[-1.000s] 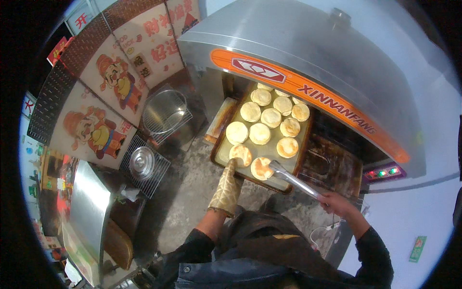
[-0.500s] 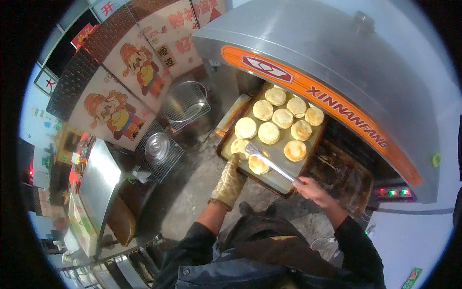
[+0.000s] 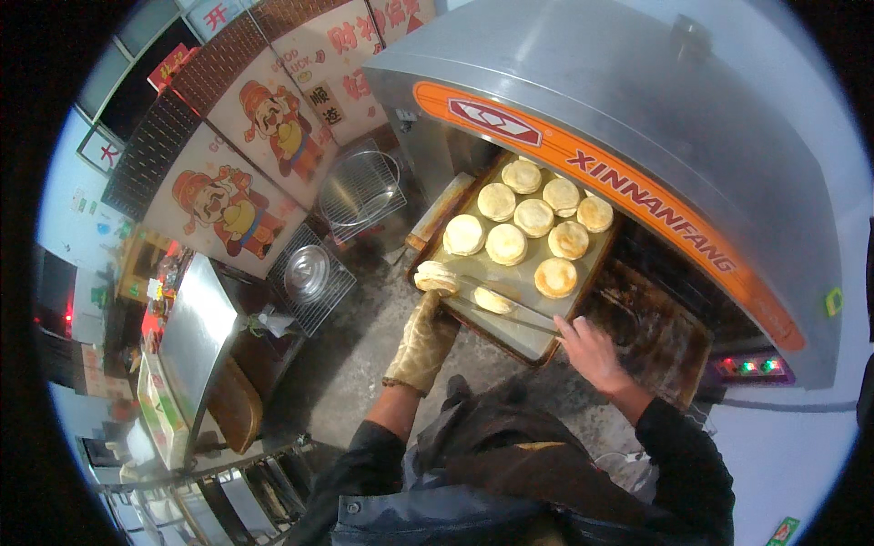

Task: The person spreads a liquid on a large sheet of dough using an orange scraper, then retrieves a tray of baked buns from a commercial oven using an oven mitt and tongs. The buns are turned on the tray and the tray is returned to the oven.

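My left hand (image 3: 423, 348), in a patterned tan oven mitt, grips the near left edge of a dark baking tray (image 3: 592, 282). Its fingers are hidden inside the mitt. My right hand (image 3: 592, 352) is closed around the handle end of metal tongs (image 3: 525, 316), whose two arms are spread and reach left over the tray. Near their far ends, a round flatbread (image 3: 437, 275) sits tilted at the near left corner, just beyond the mitt. Another flatbread (image 3: 494, 301) shows partly between the tong arms. Several more pale and browned flatbreads (image 3: 506, 244) lie farther back.
The tray extends from under the hood of a grey metal oven (image 3: 583, 82) with an orange band. A dark, stained surface (image 3: 651, 328) is to its right. Wire racks (image 3: 341, 289), one bearing a round metal lid (image 3: 309, 273), and a metal-topped table (image 3: 196, 341) stand left.
The tongs have spread apart and moved left and down. The near left flatbread has tilted and shifted toward the tray's corner. The mitt has moved slightly left.
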Tool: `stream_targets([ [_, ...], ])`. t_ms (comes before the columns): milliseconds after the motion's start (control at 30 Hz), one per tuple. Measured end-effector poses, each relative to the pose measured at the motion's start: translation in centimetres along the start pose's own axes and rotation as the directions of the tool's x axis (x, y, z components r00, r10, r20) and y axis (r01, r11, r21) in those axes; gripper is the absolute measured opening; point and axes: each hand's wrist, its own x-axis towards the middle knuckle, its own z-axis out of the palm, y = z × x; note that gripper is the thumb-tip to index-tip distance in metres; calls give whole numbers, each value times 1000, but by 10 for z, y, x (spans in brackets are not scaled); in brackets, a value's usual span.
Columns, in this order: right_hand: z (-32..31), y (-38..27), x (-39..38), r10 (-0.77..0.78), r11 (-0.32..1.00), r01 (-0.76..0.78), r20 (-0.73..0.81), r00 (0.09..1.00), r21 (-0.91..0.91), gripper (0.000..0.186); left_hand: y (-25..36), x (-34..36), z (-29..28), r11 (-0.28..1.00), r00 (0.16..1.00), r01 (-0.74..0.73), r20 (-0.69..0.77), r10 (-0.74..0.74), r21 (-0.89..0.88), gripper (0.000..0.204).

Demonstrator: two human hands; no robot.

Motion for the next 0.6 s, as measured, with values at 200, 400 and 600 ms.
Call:
stream_targets([
  [200,-15,-2,-33,83,992,-77,57,995,-102,55,26,4,-12,865,978,131,-79,-192,-484,44],
  [400,-63,-47,-58,434,762,-581,440,786,286,59,33,20,-54,855,963,242,2,-271,-458,47],
  [600,-16,-93,-6,539,506,-714,469,700,484,53,48,26,-51,803,939,331,89,-333,-496,44],
])
